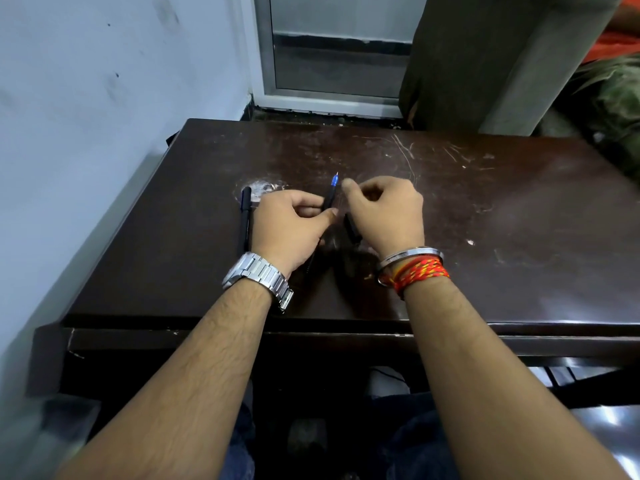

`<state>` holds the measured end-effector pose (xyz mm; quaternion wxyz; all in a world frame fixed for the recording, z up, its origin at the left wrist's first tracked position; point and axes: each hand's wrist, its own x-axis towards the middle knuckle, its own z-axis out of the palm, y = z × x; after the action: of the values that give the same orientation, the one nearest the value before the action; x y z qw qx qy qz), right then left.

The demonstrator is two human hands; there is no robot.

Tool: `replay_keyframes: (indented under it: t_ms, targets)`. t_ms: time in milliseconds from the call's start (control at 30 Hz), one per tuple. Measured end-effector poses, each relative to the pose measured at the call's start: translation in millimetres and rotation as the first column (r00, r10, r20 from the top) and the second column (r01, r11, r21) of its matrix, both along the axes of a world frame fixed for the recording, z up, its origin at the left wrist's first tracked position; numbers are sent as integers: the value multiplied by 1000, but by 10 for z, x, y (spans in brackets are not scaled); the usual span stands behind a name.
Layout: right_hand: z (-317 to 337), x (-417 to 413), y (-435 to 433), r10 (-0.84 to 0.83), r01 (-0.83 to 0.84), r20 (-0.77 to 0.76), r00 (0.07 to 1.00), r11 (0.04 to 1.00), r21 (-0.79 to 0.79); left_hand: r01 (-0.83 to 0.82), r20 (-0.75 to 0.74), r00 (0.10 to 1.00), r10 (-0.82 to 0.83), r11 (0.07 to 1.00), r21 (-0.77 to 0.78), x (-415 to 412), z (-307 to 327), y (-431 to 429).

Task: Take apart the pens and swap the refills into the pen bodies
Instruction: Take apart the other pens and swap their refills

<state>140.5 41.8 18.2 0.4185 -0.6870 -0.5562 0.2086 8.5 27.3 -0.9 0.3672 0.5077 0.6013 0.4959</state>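
My left hand [289,223] grips a black pen body [329,199] that points away from me, a blue-tipped refill [335,180] sticking out of its far end. My right hand [384,213] is curled just right of that tip, fingers pinched together; whether they hold a small part is hidden. A black pen piece [351,226] pokes out from under my right palm. A second black pen [245,216] lies on the table left of my left hand, capped and untouched.
The dark brown table [485,220] is scratched, with a white scuff [263,188] behind the lying pen. A pale wall runs along the left edge. A window frame and a curtain stand beyond the far edge.
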Motion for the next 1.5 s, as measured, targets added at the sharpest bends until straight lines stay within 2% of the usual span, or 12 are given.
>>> replay_keyframes:
  t_ms: [100,200,333,400,700,900,1067,1233,1367,1500]
  targets:
    - [-27,-99,-5,108,-115,-254,961,993,-15,32,-86,996,-28,998,47,4,4,-18]
    - [-67,-135,1,135,-125,-336,932,991,54,34,-78,996,-30,998,52,6,-2,-14]
    - [-43,-147,-2,166,-132,-528,833,986,102,41,-130,991,-30,996,81,-14,7,10]
    - [-50,-145,-5,161,-125,-577,801,987,102,54,-156,987,-38,994,99,-10,11,10]
    - [-43,-139,10,240,-215,-504,830,970,108,83,-153,986,-66,990,110,-33,-5,16]
    - [-111,-149,31,134,-114,-472,871,991,71,61,-213,977,-32,989,132,-29,-12,7]
    - [-106,-182,66,224,-208,-547,807,974,92,56,-160,987,-34,989,138,-30,7,16]
    - [-140,-185,36,195,-156,-463,865,980,122,41,-172,985,-19,991,127,-38,16,-4]
    - [-96,-160,58,193,-157,-584,788,981,113,42,-142,990,-25,992,116,-37,6,12]
    - [-130,-167,52,198,-160,-501,842,980,119,29,-171,985,-6,991,131,-30,-2,14]
